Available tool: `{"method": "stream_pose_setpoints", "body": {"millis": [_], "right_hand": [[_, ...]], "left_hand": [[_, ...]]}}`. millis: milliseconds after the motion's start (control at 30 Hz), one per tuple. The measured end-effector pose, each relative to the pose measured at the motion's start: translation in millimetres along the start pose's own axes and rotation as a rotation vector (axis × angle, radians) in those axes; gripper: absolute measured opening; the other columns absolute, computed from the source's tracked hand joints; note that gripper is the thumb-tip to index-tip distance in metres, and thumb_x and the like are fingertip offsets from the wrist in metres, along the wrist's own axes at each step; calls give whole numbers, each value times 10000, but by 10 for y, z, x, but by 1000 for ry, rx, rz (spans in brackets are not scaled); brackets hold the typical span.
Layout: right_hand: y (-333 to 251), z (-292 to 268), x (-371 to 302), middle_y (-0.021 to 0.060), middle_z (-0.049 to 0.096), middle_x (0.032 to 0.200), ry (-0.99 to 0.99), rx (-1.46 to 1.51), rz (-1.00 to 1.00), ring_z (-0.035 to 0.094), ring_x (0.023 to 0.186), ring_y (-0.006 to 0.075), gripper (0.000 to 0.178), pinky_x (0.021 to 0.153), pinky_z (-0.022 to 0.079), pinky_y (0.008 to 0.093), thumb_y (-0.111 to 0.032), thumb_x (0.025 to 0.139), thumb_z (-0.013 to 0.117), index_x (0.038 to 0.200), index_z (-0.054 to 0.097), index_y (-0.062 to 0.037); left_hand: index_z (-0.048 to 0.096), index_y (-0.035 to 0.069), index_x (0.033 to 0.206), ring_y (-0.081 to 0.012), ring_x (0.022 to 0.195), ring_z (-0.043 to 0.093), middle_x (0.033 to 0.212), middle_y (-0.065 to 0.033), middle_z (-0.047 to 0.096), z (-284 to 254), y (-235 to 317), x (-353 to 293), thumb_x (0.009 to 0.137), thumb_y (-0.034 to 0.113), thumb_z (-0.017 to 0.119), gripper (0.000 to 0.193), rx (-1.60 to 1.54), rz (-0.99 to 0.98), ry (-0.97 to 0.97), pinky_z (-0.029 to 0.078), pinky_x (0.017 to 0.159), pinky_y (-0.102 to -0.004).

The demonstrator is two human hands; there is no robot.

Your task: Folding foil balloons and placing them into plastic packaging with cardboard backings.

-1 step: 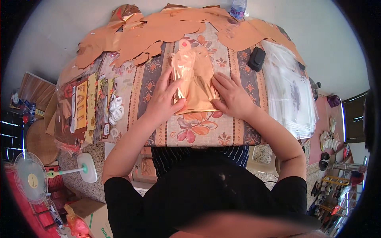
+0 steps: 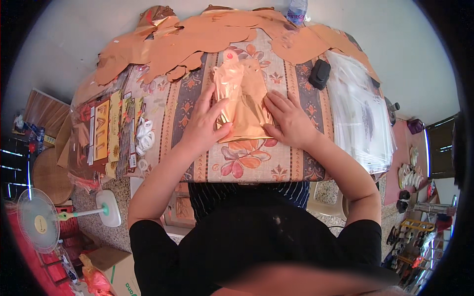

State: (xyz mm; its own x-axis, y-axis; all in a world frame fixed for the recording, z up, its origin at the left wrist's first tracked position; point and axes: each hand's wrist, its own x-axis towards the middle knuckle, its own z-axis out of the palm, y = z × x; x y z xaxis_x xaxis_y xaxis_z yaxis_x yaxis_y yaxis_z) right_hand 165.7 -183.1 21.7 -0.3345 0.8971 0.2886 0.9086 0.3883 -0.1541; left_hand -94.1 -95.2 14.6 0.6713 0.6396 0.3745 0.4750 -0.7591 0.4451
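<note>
A folded, shiny gold foil balloon [image 2: 247, 111] lies flat on the patterned tablecloth [image 2: 291, 165] in front of me. Near its far end, a small tab bears a round red spot. My left hand [image 2: 206, 117] rests along its left edge, fingers stretched and thumb on the foil. Against the right edge lies my right hand [image 2: 290, 120], palm down with the fingers extended. Both hands press on the foil without gripping it. Across the back of the table spread several flat copper-coloured foil balloons [image 2: 207, 37] with scalloped outlines.
At right, a stack of clear plastic bags [image 2: 363, 116] sits beside a black case [image 2: 320, 74]. Printed cards [image 2: 102, 129] and rolls of white ribbon [image 2: 144, 135] lie at left. A water bottle [image 2: 296, 12] stands at the back; a fan [image 2: 39, 224] is on the floor.
</note>
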Motion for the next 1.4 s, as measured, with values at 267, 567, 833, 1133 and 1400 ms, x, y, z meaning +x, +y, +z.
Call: {"method": "stream_pose_setpoints", "body": {"millis": [267, 567, 833, 1133, 1400], "right_hand": [[-16, -19, 40, 208, 407, 1402, -16, -10, 4, 367, 1331, 344, 653, 1115, 246, 483, -333, 853, 578, 1355, 410, 50], [36, -11, 97, 188, 262, 1522, -146, -74, -185, 222, 1429, 312, 632, 1171, 132, 456, -244, 911, 454, 1463, 266, 0], [50, 11, 91, 187, 235, 1535, -196, -33, -167, 204, 1435, 313, 638, 1176, 124, 439, -250, 913, 422, 1474, 242, -6], [57, 32, 93, 190, 229, 1537, -191, -31, -166, 193, 1439, 314, 646, 1175, 118, 444, -259, 909, 425, 1476, 240, -10], [55, 26, 89, 194, 230, 1535, -194, -28, -162, 190, 1438, 323, 645, 1174, 114, 450, -265, 916, 427, 1475, 238, -5]], "left_hand": [[539, 66, 1292, -367, 1345, 347, 1493, -211, 291, 11, -57, 8, 858, 337, 641, 522, 97, 69, -48, 312, 1082, -464], [476, 47, 1325, -372, 1349, 337, 1485, -212, 298, 12, -28, 30, 841, 328, 665, 590, 77, 28, -41, 307, 1090, -441], [633, -15, 1053, -198, 826, 663, 997, -134, 681, -54, -272, 432, 784, 232, 736, 379, -162, -374, 116, 513, 737, -334], [701, -11, 781, -121, 583, 613, 682, -68, 673, -95, -474, 845, 774, 237, 720, 249, -259, -565, -86, 471, 561, -261], [682, -18, 756, -143, 606, 606, 669, -107, 653, 89, -693, 923, 748, 246, 735, 269, -430, -508, -8, 475, 597, -321]]}}
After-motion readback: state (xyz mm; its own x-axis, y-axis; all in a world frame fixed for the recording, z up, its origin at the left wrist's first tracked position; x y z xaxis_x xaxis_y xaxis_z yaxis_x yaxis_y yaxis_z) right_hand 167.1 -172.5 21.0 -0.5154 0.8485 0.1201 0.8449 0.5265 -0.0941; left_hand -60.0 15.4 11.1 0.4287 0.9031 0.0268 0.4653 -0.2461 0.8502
